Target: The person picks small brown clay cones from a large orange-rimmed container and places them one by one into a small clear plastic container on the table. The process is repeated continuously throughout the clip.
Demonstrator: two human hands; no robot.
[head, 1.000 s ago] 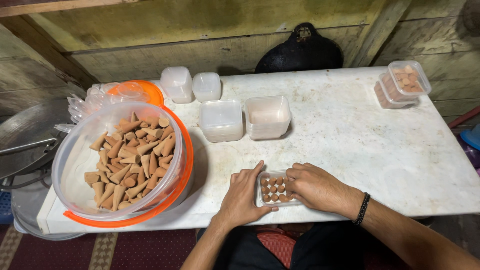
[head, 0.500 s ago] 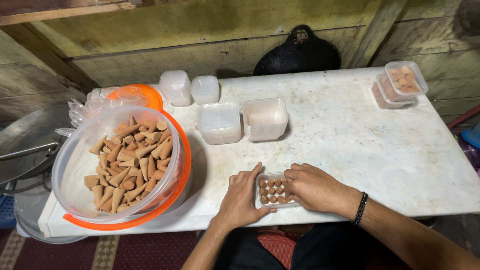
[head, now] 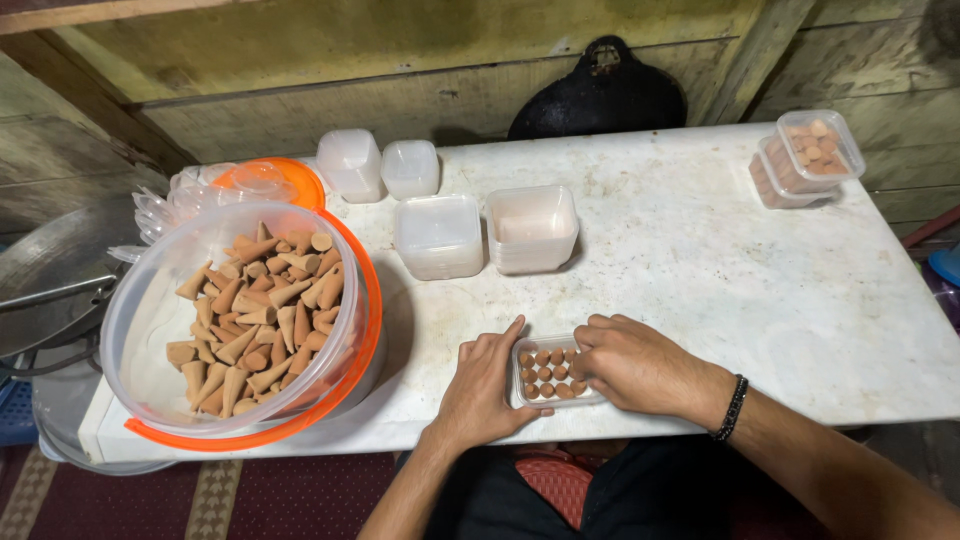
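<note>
Both hands stay put from a second ago: left hand spread flat against the small clear tray at the table's near edge, right hand curled, fingertips pinching among its upright brown cones. No shift, so filling goes on. Big cone tub waits left, empty boxes behind.

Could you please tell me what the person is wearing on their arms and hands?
Both forearms are bare, with no sleeves in view. The right hand has a dark beaded bracelet around the wrist. The left hand wears no glove, ring, watch or band that shows.
</note>
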